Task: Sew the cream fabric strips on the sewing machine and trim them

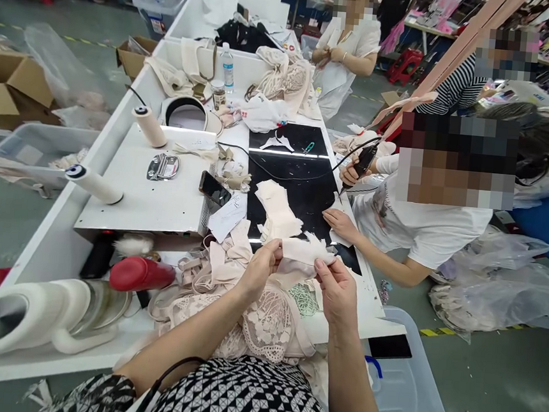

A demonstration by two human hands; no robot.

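A pale cream fabric piece (302, 252) is stretched between my hands above the near end of the table. My left hand (262, 266) pinches its left end, and my right hand (337, 287) grips its right end between thumb and fingers. Just beyond lies a stack of similar cream pieces (277, 207) on the black work surface (297, 169). Below my hands a heap of cream lace garments (267, 321) spreads to the table's front. Some green thread or netting (303, 300) shows beside the lace.
At the right, a co-worker's hand (354, 171) holds a corded black tool (366, 157). A phone (215, 189), thread cones (147, 124), a red flask (141, 274) and a white kettle (44, 308) stand or lie at left. A plastic bin (412, 385) sits at lower right.
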